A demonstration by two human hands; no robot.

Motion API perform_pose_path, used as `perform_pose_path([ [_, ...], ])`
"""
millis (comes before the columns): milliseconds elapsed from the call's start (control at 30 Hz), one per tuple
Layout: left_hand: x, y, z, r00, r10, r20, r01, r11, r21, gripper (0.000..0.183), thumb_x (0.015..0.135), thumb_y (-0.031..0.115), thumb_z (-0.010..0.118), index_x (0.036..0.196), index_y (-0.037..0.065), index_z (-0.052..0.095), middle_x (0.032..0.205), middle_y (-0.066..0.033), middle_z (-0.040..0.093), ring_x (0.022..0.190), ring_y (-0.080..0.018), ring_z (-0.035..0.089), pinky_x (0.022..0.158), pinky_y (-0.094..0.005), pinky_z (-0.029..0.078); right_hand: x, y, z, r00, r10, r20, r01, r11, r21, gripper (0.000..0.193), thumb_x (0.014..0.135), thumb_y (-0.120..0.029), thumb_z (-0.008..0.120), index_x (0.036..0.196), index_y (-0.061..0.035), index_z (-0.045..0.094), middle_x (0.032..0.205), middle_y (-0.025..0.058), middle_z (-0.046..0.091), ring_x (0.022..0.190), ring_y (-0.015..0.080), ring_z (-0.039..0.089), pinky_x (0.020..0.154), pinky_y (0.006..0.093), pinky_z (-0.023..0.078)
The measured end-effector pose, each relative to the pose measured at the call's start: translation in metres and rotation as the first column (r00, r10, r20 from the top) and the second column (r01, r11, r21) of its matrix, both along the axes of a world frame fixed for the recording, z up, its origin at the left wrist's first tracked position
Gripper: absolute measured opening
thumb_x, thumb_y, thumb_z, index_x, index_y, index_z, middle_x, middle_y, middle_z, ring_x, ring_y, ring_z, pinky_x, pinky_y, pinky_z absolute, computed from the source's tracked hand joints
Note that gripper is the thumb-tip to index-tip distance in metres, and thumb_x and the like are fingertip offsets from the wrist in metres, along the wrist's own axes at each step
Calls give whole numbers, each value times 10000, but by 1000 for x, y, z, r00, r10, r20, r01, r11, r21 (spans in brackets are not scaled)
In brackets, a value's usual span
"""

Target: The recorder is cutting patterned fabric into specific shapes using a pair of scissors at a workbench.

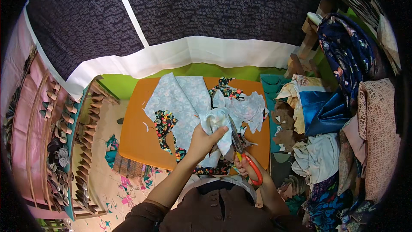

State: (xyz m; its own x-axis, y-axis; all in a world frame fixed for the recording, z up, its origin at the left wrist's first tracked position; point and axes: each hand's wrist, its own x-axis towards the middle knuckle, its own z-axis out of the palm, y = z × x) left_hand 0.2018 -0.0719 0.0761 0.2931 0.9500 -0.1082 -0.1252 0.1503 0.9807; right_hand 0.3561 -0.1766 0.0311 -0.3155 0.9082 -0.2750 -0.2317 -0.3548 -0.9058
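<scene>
My left hand (205,142) is closed on a piece of pale blue patterned fabric (218,122), its thumb pressed on top. In my right hand (243,168) is a pair of scissors (255,170) with red and yellow handles. The blades point away from me and lie along the right edge of the held fabric; whether they are parted I cannot tell. Beneath lies a large pale blue sheet of fabric (178,96). Black floral fabric (164,129) shows around it, and a crumpled pale blue scrap (248,107) sits to the right.
The fabrics rest on an orange table (133,139). Racks of shoes (88,146) stand on the left. Stacked and draped cloths (319,159) crowd the right side, with a shiny blue cloth (324,111) among them. Cut scraps (124,187) litter the floor. A dark patterned curtain (214,8) hangs behind.
</scene>
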Motion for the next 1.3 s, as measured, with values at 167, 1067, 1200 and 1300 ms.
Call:
perform_pose_path([
  [167, -2, 1, 3, 998, -42, -54, 42, 999, -3, 249, 725, 127, 620, 916, -3, 528, 778, -29, 565, 683, -81, 510, 608, -224, 420, 4, -4, 2, 1000, -13, 14, 15, 997, -78, 469, 768, -537, 432, 861, -82, 369, 656, -35, 334, 488, 14, 258, 403, 151, 212],
  [1067, -10, 10, 6, 946, -236, -220, 226, 971, -72, 302, 678, 161, 660, 909, 10, 538, 760, -11, 550, 669, -75, 490, 609, -224, 408, 5, -6, -13, 997, 23, -77, -30, 995, -93, 490, 771, -557, 392, 884, -81, 373, 645, -50, 312, 476, 11, 239, 403, 151, 201],
  [1200, -10, 10, -4, 910, -294, -293, 297, 954, -34, 325, 667, 173, 659, 915, 3, 536, 775, -29, 563, 679, -86, 499, 617, -239, 413, 0, -5, -22, 992, 22, -124, -35, 994, -101, 484, 777, -558, 379, 887, -87, 372, 649, -52, 303, 479, 14, 236, 409, 148, 202],
  [1300, -7, 10, -3, 926, -275, -257, 281, 960, -14, 330, 659, 178, 665, 905, 0, 537, 748, -31, 561, 648, -90, 498, 584, -242, 413, 1, -6, -22, 982, 2, -191, -26, 992, -126, 481, 784, -560, 359, 895, -92, 373, 649, -53, 295, 479, 16, 234, 413, 145, 202],
])
